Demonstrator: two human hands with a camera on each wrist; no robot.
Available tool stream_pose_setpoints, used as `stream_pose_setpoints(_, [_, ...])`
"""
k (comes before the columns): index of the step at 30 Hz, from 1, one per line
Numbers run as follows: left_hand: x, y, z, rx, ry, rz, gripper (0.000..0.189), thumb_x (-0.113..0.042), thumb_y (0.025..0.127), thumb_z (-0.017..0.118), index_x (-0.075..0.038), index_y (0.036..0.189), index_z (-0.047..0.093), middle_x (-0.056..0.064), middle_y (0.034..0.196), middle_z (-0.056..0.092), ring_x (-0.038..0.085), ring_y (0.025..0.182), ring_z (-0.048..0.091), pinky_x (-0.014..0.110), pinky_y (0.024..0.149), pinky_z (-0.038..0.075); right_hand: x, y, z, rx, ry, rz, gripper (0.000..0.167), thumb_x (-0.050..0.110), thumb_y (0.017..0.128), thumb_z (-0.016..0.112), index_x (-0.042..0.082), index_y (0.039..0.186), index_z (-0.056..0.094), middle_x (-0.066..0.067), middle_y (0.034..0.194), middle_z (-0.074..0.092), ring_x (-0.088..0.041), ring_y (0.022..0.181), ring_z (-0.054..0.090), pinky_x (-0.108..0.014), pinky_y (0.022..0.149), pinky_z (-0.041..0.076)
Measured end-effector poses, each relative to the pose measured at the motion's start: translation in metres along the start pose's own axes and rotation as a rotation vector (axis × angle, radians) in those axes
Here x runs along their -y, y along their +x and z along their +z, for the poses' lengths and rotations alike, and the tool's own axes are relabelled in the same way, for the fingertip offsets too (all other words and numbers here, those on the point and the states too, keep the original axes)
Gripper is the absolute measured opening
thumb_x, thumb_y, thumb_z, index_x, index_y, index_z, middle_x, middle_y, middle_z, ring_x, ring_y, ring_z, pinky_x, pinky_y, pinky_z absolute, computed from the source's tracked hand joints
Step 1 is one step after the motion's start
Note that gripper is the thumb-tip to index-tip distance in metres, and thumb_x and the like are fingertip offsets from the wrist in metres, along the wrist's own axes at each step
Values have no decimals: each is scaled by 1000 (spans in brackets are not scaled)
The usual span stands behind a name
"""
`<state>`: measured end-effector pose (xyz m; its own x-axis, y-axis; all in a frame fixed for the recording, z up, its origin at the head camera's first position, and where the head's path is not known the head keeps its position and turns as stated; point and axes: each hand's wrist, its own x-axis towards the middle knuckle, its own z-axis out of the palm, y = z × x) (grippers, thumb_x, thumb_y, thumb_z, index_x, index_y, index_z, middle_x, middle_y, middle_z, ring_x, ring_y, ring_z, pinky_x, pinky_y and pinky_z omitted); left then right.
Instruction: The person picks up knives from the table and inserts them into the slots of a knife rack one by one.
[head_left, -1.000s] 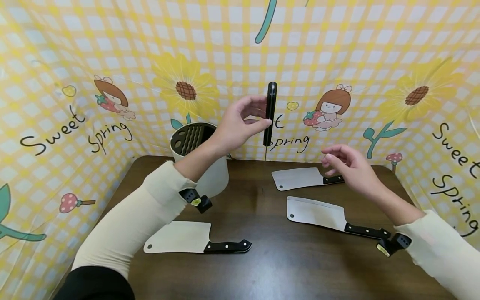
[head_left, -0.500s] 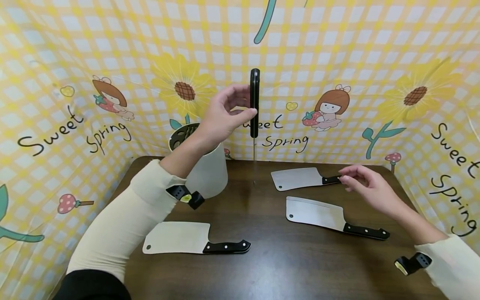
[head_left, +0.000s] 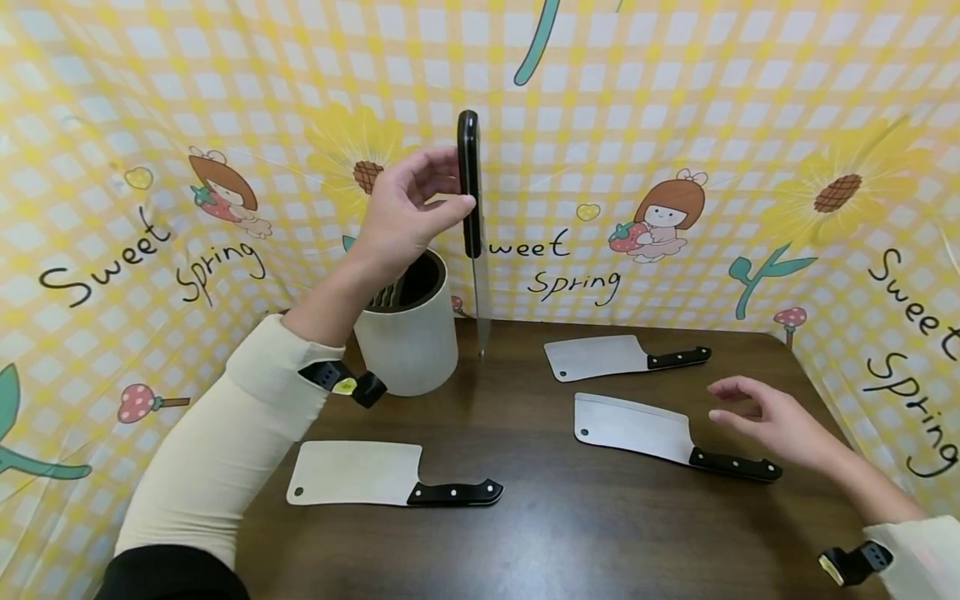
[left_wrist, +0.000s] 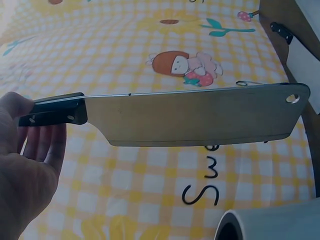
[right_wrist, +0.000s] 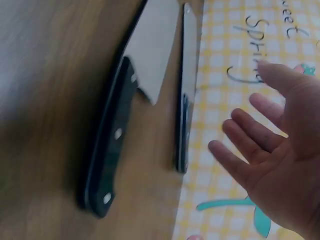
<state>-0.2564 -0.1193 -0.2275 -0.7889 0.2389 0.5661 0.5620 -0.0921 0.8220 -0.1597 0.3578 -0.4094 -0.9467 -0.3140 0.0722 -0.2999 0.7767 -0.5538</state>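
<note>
While a raised cleaver (left_wrist: 195,117) hangs blade-down just right of a white knife block (head_left: 408,354), closer to it than a second ago, the right hand (head_left: 772,421) has drawn back, well right of the block. On a brown table (head_left: 570,533), a far cleaver (head_left: 596,357) and a middle cleaver (head_left: 633,425) lie right of the block, a near cleaver (head_left: 363,473) in front of it. The left forearm (head_left: 326,302) hides part of the block's top from the head camera. The left hand (head_left: 405,208) pinches the black handle (head_left: 470,229) between thumb and fingers; the right hand's fingers curve loosely, parted, holding nothing.
</note>
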Motion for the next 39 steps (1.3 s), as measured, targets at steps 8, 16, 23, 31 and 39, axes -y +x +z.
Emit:
stream_pose_setpoints(8, [-6,5,-18,-58,-22,37,37,13,88,65,9,125,60,8,111,65,23,100,61,27,88,54,-27,-16,10,99,-80,18,49,25,89,81,2,128,62,-15,121,67,-30,108,62,-41,85,56])
stream_pose_setpoints(16, [-15,12,-35,-93,-98,36,35,13,88,65,0,120,64,9,110,63,22,97,61,22,77,53,-47,-27,24,130,-139,-51,56,28,81,88,2,125,64,-10,118,68,-32,106,64,-43,84,56])
stream_pose_setpoints(23, [-28,17,-51,-131,-165,48,35,16,86,65,1,118,66,12,110,64,22,96,64,23,75,56,-61,-30,33,107,-225,-146,52,27,73,93,5,114,69,0,108,68,-19,96,64,-37,79,55])
stream_pose_setpoints(31, [-37,22,-65,-188,-262,71,33,20,86,63,4,114,66,15,109,62,24,94,63,26,82,57,-67,-30,39,97,-251,-170,43,26,71,93,11,104,71,7,101,63,-12,92,60,-36,77,54])
stream_pose_setpoints(39, [-46,23,-80,-184,-249,177,33,22,86,59,4,112,68,16,106,64,24,90,62,29,80,59,-72,-33,41,56,-253,-197,38,19,68,94,16,95,68,12,94,57,-4,85,53,-32,70,51])
